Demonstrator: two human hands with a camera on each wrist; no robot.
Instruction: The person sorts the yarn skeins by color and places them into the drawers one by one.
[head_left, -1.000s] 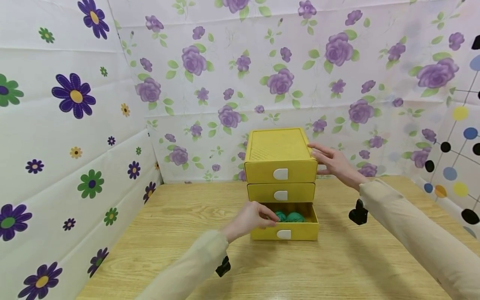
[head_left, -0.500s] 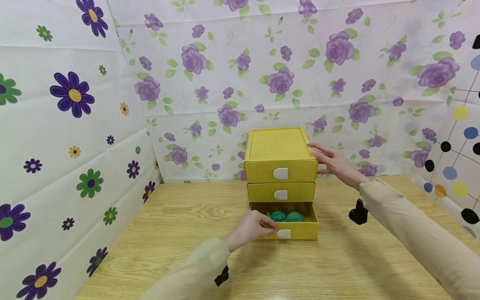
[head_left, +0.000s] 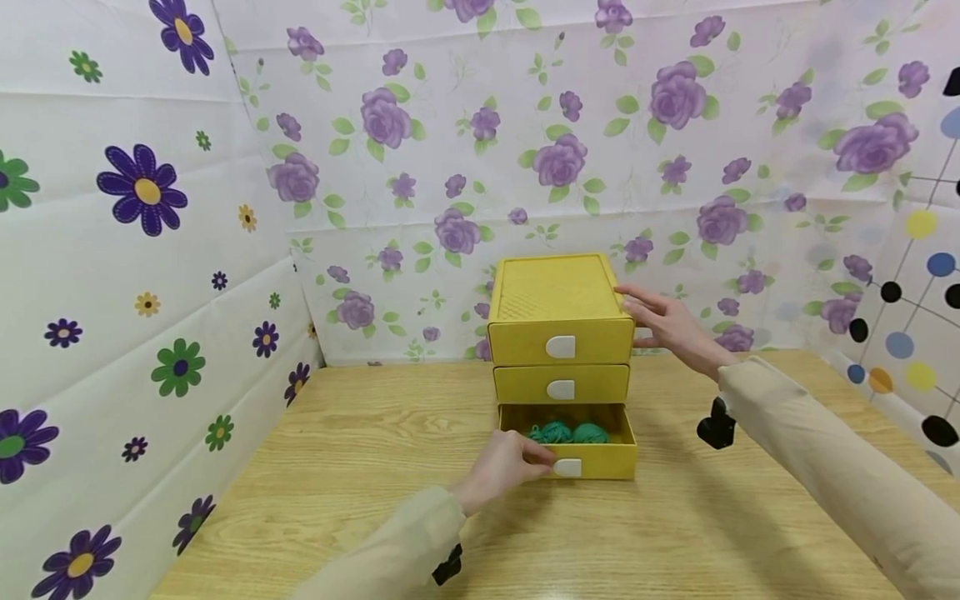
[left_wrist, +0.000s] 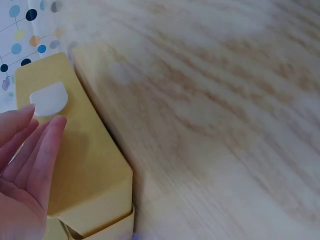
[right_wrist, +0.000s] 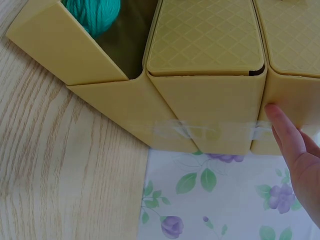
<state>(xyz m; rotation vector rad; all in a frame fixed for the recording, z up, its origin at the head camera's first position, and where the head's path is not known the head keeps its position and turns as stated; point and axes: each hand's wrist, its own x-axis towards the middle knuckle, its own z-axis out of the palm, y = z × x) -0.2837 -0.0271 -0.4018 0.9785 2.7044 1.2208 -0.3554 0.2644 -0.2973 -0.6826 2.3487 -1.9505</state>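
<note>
A yellow cabinet (head_left: 558,287) of three stacked drawers stands on the wooden table. Its bottom drawer (head_left: 606,463) is pulled out, with green balls of yarn (head_left: 590,433) inside; one yarn ball (right_wrist: 100,14) also shows in the right wrist view. My left hand (head_left: 501,468) is at the front of that drawer, fingertips right beside its white handle (left_wrist: 50,99), fingers fairly straight and holding nothing. Higher up, my right hand (head_left: 669,327) rests its extended fingers against the right side of the top unit. The two upper drawers are closed.
The wooden table (head_left: 375,433) spreads around the cabinet. Behind it hangs a rose-patterned cloth (head_left: 420,192), with a daisy-patterned cloth (head_left: 90,275) on the left and a dotted one (head_left: 911,333) on the right.
My left hand has come down from over the open drawer's left edge to its front beside the handle, uncovering more yarn. The right hand and the cabinet stay put.
</note>
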